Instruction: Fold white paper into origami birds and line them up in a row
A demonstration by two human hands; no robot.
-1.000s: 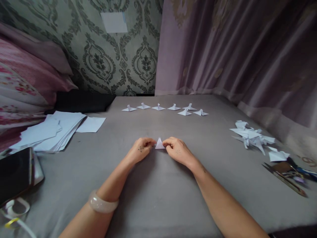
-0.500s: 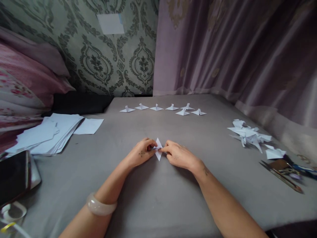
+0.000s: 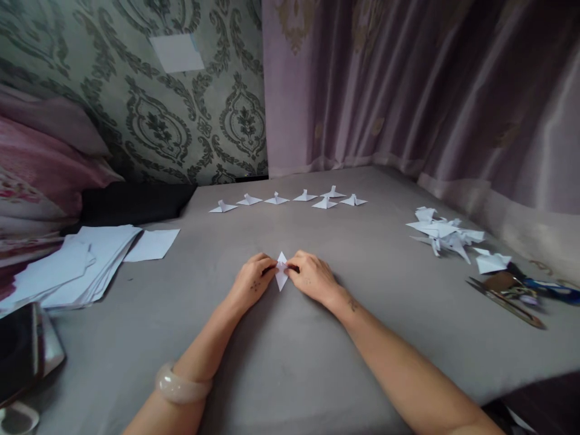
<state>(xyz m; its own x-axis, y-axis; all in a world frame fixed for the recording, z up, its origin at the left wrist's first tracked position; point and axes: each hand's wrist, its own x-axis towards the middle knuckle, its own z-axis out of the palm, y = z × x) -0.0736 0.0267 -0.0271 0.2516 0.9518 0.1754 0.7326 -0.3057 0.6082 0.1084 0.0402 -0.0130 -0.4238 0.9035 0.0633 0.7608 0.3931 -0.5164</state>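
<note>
A small white folded paper [image 3: 281,278], shaped like a slim diamond, is at the middle of the grey-covered table [image 3: 290,356]. On its left side the fingers of my left hand [image 3: 254,278] are closed, pinching the edge. From the other side my right hand [image 3: 315,277] pinches it too, thumb and forefinger together. My fingertips cover both side corners of the paper; its upper and lower points show. A pale bangle [image 3: 181,384] circles my left forearm.
Several small folded paper pieces [image 3: 277,199] stand along the table's back. Loose white sheets [image 3: 97,260] and a dark phone-like device [image 3: 18,350] lie left. At right are a heap of folded paper [image 3: 446,232], scissors [image 3: 507,302] and a blue-handled tool [image 3: 553,289].
My view has tilted and turned slightly right. The raised fold at the paper's middle now looks flatter, and my fingers have shifted to grip its two sides.
</note>
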